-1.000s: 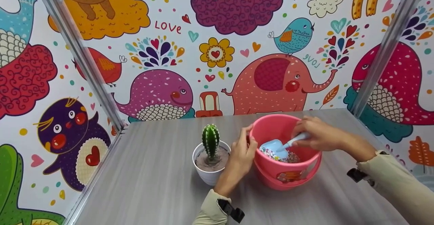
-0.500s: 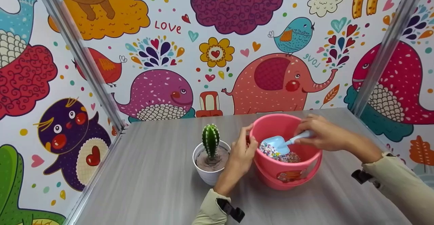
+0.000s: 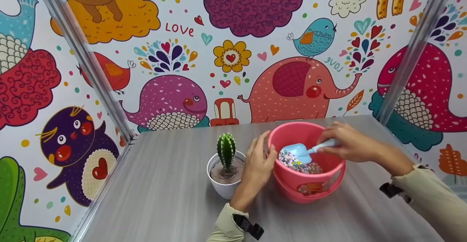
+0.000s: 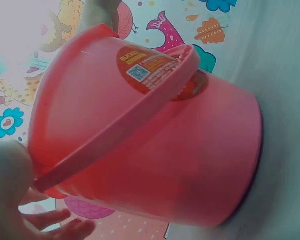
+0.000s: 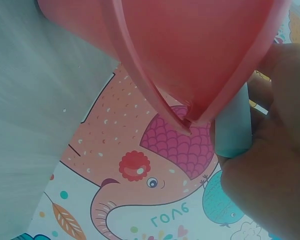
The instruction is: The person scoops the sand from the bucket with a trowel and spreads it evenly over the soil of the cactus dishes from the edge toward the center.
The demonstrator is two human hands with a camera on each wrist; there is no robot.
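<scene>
A pink bucket (image 3: 288, 180) stands on the table with small multicoloured pebbles (image 3: 303, 167) inside. My right hand (image 3: 346, 143) grips the pale handle of a light blue toy shovel (image 3: 300, 152), whose blade lies over the pebbles within the bucket. In the right wrist view, the handle's end (image 5: 233, 132) shows beside the bucket rim. My left hand (image 3: 257, 163) is at the bucket's left side, thumb near the rim and fingers extended. The left wrist view shows its loosely spread fingers (image 4: 50, 218) beside the bucket's handle joint.
A green cactus (image 3: 226, 151) in a white pot (image 3: 224, 190) stands just left of my left forearm. The bucket's pink carrying handle (image 4: 140, 117) hangs down its near side. Cartoon-printed walls (image 3: 230, 23) with metal posts (image 3: 405, 67) enclose the grey table (image 3: 160, 183).
The shovel has drawn back slightly to the right with my right hand, uncovering more pebbles. The fingers of my left hand have straightened and come away from the bucket's side.
</scene>
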